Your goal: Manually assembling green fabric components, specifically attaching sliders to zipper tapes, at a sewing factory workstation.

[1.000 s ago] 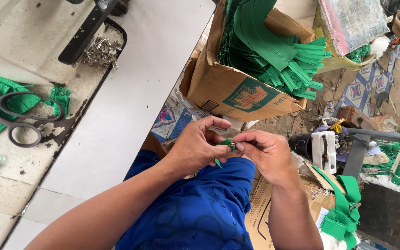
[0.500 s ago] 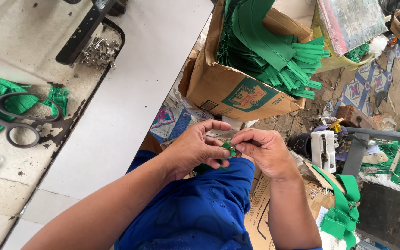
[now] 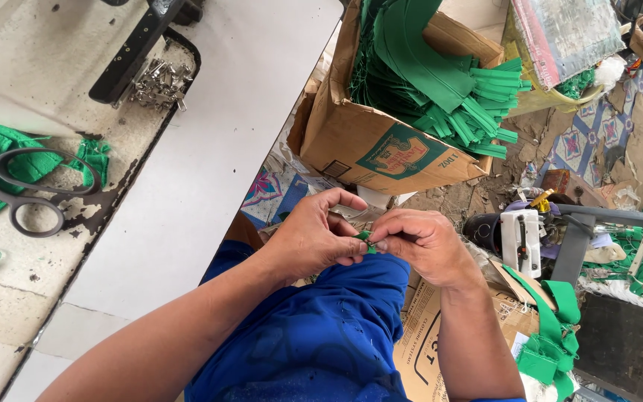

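Note:
My left hand [image 3: 314, 238] and my right hand [image 3: 422, 242] meet over my lap, above blue trousers [image 3: 321, 335]. Between the fingertips of both hands sits a small green strap piece [image 3: 367, 240], mostly hidden by the fingers. Both hands pinch it. A cardboard box [image 3: 381, 145] full of green straps and visor-shaped pieces [image 3: 440, 74] lies tipped just beyond my hands.
To the left is a white worktable [image 3: 210, 149] with grey-handled scissors [image 3: 20, 190], green fabric bits [image 3: 9, 160] and a pile of small metal clips [image 3: 158, 78]. On the floor at right are a motor-like device [image 3: 519, 238], more green straps [image 3: 552, 335] and flattened cardboard [image 3: 426, 335].
My hands have stayed together over my lap, the fingers shifting slightly on the green piece. The view has barely moved.

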